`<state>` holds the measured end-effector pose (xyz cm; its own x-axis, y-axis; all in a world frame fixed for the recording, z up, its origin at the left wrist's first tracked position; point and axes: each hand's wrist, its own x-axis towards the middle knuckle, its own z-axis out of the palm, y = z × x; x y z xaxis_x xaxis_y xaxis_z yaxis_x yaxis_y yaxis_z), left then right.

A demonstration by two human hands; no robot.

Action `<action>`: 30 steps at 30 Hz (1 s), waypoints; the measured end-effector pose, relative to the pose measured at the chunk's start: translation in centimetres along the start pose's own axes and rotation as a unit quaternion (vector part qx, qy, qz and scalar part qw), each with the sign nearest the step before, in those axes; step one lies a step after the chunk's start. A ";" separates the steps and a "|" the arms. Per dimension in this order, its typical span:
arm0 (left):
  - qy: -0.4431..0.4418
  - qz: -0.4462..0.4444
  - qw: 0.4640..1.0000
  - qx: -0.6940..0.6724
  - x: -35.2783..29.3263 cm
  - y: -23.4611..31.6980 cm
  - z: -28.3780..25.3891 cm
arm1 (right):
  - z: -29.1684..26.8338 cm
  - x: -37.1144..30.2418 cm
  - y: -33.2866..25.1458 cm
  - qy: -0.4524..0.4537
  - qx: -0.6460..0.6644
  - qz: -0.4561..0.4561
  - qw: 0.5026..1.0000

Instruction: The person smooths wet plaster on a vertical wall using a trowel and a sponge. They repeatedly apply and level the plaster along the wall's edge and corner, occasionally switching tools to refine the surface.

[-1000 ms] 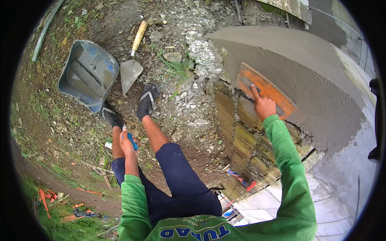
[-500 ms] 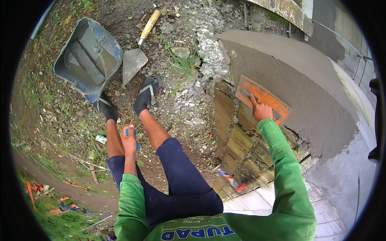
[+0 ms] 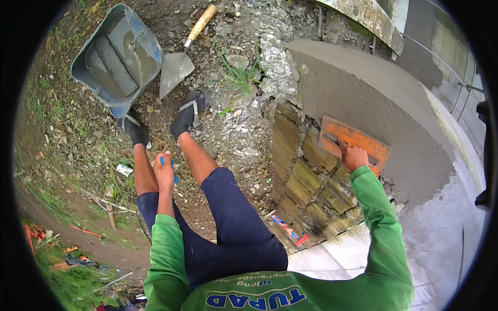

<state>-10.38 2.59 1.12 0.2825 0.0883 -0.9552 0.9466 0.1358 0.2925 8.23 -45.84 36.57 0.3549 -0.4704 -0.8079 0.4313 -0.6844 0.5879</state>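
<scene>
While the R hand [image 3: 355, 156] curls round the handle of the orange float [image 3: 374, 146], its index finger runs up-left along the grip & the other fingers are bent in tight, w/ little gap. Float's blade sits beyond the fingers, on the far side from the wrist, sticking out either side of the fist & slanting down to the R. It overlaps the lower edge of the grey plaster [image 3: 358, 85], next to the stone facing [image 3: 303, 184]; can't tell if it's pressed flat.

L hand [image 3: 164, 171] is btwn the shins [image 3: 199, 160] in this view, fingers closed round a sm. blue item [image 3: 176, 178] that pokes out on the R; kind unclear. Bucket [image 3: 120, 111] & trowel [image 3: 176, 70] nr the feet, well apart from both hands.
</scene>
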 end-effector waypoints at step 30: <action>-0.043 -0.018 0.998 0.041 -0.2 0.6 2.4 | -1.5 -11.5 8.9 0.184 0.004 0.074 0.980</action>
<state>-9.49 0.33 1.41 0.2562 -0.0007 -0.9666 0.9651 0.0566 0.2558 9.21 -45.65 51.13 0.6892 -0.3336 -0.6432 0.3456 -0.6290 0.6964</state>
